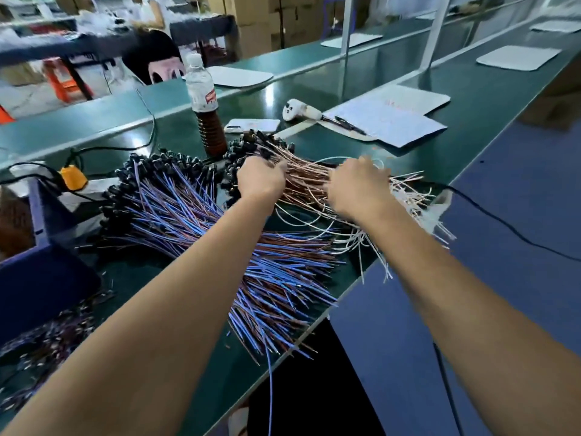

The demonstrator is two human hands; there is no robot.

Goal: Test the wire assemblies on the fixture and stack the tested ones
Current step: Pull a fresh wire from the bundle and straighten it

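Both arms reached out over the green bench [408,171]. Left hand [261,179] clenched around the connector end of the brown-and-white wire bundle [309,180], fingers curled down into the strands. Right hand [356,184] gripped the same bundle further along toward its loose ends, somewhat blurred, fingers wrapped over the wires.

Taking the bottle [206,105] as landmark: stood upright on the bench, dark liquid filling its lower part, white cap on top. Brown-and-white bundle lay just in front of and to the right of the bottle, black connectors [251,141] bunched near its base, pale wire ends fanned out over the bench edge well to the right. Blue-and-brown wire pile [201,234] spread in front of and to the left of the bottle, its black connectors toward the bottle, its free ends overhanging the near bench edge. Left of the bottle, an orange part [74,177] with black cables, and further left and nearer, a dark blue bin [37,262]. Just right of the bottle, a white phone [253,124] lying flat; beyond it, a white handheld device [298,110]. Further right, paper sheets [386,118] with a black pen [350,124] resting on them. Fixture could not be made out for certain.
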